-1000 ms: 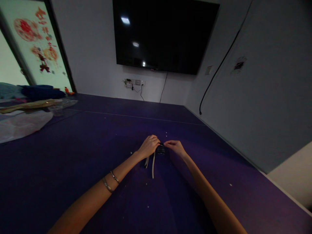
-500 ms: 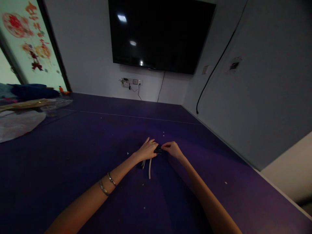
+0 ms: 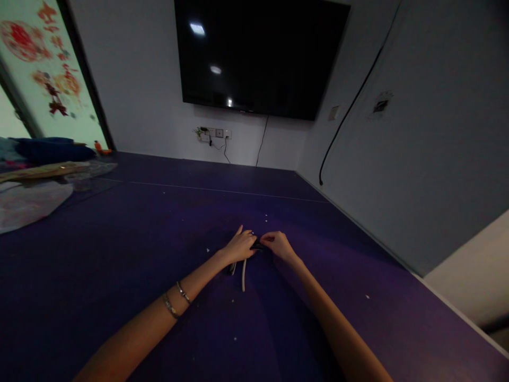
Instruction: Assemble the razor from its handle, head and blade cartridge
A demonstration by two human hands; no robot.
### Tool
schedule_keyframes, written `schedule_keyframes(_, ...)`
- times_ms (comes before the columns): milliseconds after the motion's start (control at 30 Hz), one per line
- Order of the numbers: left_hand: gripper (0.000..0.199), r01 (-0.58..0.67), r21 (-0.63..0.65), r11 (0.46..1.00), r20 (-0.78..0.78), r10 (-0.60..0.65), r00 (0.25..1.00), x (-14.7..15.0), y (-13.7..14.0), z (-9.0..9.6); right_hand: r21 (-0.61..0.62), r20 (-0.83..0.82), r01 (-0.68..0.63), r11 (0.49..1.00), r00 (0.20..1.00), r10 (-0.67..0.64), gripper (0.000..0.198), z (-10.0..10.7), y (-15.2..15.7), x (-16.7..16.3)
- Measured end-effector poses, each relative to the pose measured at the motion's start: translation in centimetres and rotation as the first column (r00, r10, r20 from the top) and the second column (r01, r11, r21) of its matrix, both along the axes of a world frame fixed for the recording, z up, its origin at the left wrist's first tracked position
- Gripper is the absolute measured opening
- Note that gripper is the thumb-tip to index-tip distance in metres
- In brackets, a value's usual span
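Observation:
On the purple surface, a small dark object [image 3: 257, 244] lies between my two hands. Its kind is hard to make out in the dim light. My left hand [image 3: 240, 246] presses palm down over it, fingers closing around its left part, the thumb side hidden. A pale cord-like strip [image 3: 244, 276] sticks out from under that hand toward me. Beside it shows a shorter dark and pale end [image 3: 233, 268]. With thumb and forefinger pinched, my right hand [image 3: 277, 244] is at the object's right end; what the fingertips hold is too small to tell.
The purple surface [image 3: 178, 223] carries scattered white scraps and meets a grey wall on the right. Plastic bags [image 3: 35, 204] and blue cloth [image 3: 59, 150] lie at the far left. A black cable [image 3: 350, 109] hangs down the right wall. A television [image 3: 262, 58] is mounted ahead.
My right hand's pinched fingertips have moved slightly left, closer to my left hand. My left hand stays over the dark object. The whole view has shifted a little.

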State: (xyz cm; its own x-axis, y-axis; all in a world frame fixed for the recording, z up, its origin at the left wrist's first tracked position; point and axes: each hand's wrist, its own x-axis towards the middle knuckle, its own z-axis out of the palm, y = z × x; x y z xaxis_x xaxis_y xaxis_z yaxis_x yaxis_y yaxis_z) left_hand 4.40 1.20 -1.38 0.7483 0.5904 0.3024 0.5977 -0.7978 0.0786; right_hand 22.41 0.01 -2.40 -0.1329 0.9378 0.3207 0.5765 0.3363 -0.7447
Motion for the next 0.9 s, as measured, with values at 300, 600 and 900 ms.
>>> schedule_keyframes(300, 0.024, 0.01, 0.001, 1.0, 0.018, -0.01, 1.0, -0.1, 0.1, 0.0, 0.036, 0.052, 0.001, 0.999, 0.999, -0.003, 0.013, -0.7, 0.3, 0.3)
schedule_keyframes(600, 0.024, 0.005, 0.001, 1.0, 0.021, -0.005, 1.0, -0.1, 0.1, -0.1, 0.037, 0.093, -0.017, 0.999, 0.996, 0.014, 0.014, -1.2, 0.6, 0.4)
schedule_keyframes(900, 0.027, 0.004, -0.034, 0.999, 0.054, -0.002, 0.999, -0.2, -0.2, 0.1, -0.034, -0.227, 0.026, 0.999, 0.973, -0.033, 0.02, -1.4, 0.7, 1.0)
